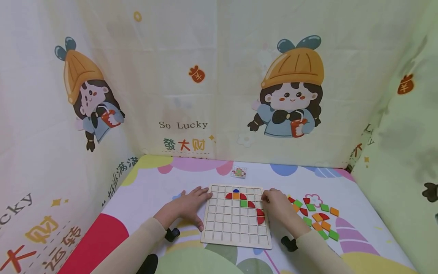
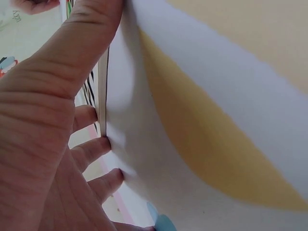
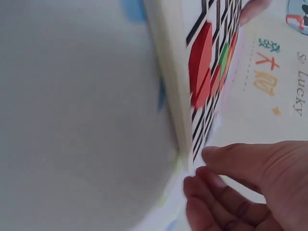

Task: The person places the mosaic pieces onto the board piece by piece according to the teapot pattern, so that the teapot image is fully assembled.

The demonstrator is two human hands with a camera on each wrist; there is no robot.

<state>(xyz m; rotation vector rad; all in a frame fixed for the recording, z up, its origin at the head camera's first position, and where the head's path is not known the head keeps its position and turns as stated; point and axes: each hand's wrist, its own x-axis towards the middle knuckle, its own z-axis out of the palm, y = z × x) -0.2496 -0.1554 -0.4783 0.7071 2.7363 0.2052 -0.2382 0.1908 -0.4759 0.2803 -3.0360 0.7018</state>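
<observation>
In the head view, a pale wooden grid board (image 1: 224,231) lies on the table. On it are a blue half-round piece (image 1: 236,191), an orange square (image 1: 236,196), a green square (image 1: 243,203) and several red quarter-round pieces (image 1: 261,220). My left hand (image 1: 189,205), fingers spread, touches the board's left edge; its thumb (image 2: 79,45) and fingertips lie along that side in the left wrist view. At the upper right edge, my right hand (image 1: 278,207) has curled fingers and pinches the board's rim. Its thumb (image 3: 236,161) and fingertips meet by the board's corner; their contact is partly hidden.
Loose red, green and orange pieces (image 1: 316,217) lie scattered right of the board, beside my right forearm. A small picture card (image 1: 238,172) with a coloured pattern lies behind the board. Printed cloth walls (image 1: 219,95) enclose the table at the back and both sides.
</observation>
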